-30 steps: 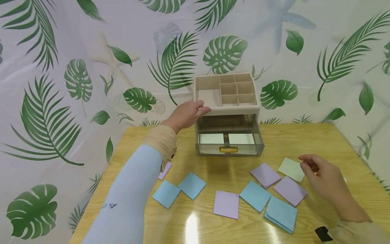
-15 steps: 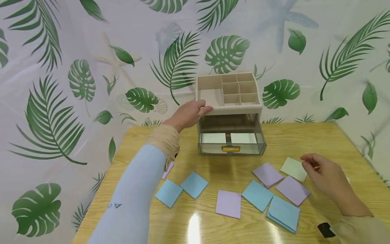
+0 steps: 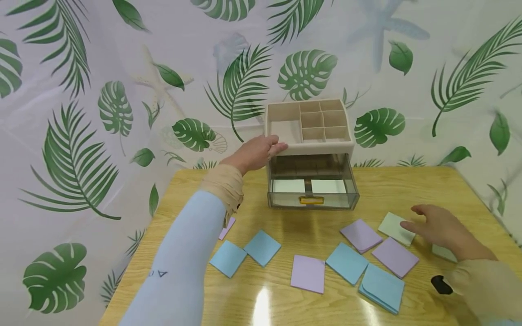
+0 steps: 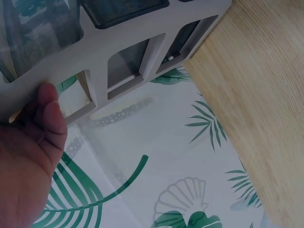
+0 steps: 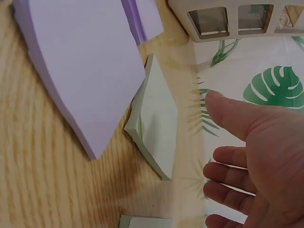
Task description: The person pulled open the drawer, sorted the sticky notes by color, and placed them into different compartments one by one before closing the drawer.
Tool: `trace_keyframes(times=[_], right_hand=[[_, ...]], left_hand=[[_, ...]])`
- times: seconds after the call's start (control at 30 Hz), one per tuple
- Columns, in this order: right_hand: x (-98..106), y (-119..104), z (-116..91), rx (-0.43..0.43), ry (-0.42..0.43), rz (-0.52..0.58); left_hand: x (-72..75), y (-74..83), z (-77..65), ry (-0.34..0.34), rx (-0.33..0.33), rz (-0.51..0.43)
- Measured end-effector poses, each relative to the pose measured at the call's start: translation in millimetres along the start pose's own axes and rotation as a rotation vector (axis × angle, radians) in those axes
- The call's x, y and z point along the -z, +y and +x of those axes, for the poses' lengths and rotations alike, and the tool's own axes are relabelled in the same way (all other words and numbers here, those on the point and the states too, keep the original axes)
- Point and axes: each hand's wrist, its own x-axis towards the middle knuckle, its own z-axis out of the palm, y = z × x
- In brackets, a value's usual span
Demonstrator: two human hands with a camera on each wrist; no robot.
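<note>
At the back of the table stands a cream desk organizer (image 3: pixel 311 148) with a divided top tray. Its smoky clear drawer (image 3: pixel 314 199) is pulled out and holds two pale green pads of sticky notes (image 3: pixel 287 186). My left hand (image 3: pixel 258 153) grips the organizer's upper left edge; in the left wrist view, fingers curl over its side frame. My right hand (image 3: pixel 444 230), fingers spread and holding nothing, hovers by a pale green sticky note pad (image 3: pixel 394 227). Another green pad (image 3: pixel 444 253) lies partly hidden under that wrist.
Purple pads (image 3: pixel 395 256) and blue pads (image 3: pixel 347 263) lie loose on the right half of the wooden table (image 3: pixel 228 303). Two more blue pads (image 3: pixel 263 247) and a half-hidden purple pad (image 3: pixel 226 228) are on the left. A leaf-print sheet (image 3: pixel 171 54) hangs behind.
My right hand has opened its fingers and shifted slightly, uncovering more of the second green pad. My left hand keeps its grip on the organizer.
</note>
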Motion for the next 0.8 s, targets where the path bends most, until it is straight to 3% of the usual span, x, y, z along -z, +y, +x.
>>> trace_keyframes(times=[0.37, 0.8], right_hand=[[-15.1, 2.6, 9.2, 0.03, -0.074, -0.04], [-23.1, 5.3, 11.2, 0.026, -0.039, -0.07]], left_hand=[[-3.7, -1.8, 1.2, 0.016, 0.0, 0.026], [-2.3, -0.6, -0.1, 0.024, -0.003, 0.025]])
